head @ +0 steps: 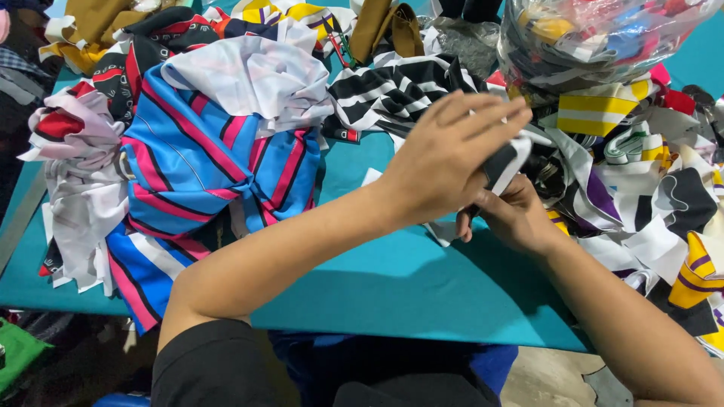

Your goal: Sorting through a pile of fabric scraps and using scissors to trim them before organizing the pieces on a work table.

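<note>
Nearest the camera, a black sleeve [204, 362] is seen at the lower edge, and from it the left forearm is stretched up and to the right across the teal table [392, 286]. The left hand [445, 162] is laid flat over a small black-and-white fabric piece [504, 162], with its fingers [490, 117] extended and held close together rather than curled; the cloth is pressed under the palm and fingertips, so a covering hold is shown instead of a pinch. Directly beneath it, the right hand [513, 215] is brought in from the lower right, and its fingers are closed on the lower edge of the same fabric piece, though the exact contact is largely hidden by the left hand. The piece is thus held between both hands, just above the table, at the near edge of the scrap pile [641, 188] that is spread along the right side. To the left, a tied bundle of blue, pink and white striped cloth [204, 173] is rested on the table, with a white and red bundle [75, 151] beside it. Farther back, black-and-white striped fabric [392, 90] is heaped, and at the upper right a clear plastic bag [596, 38] stuffed with coloured offcuts is seen.
</note>
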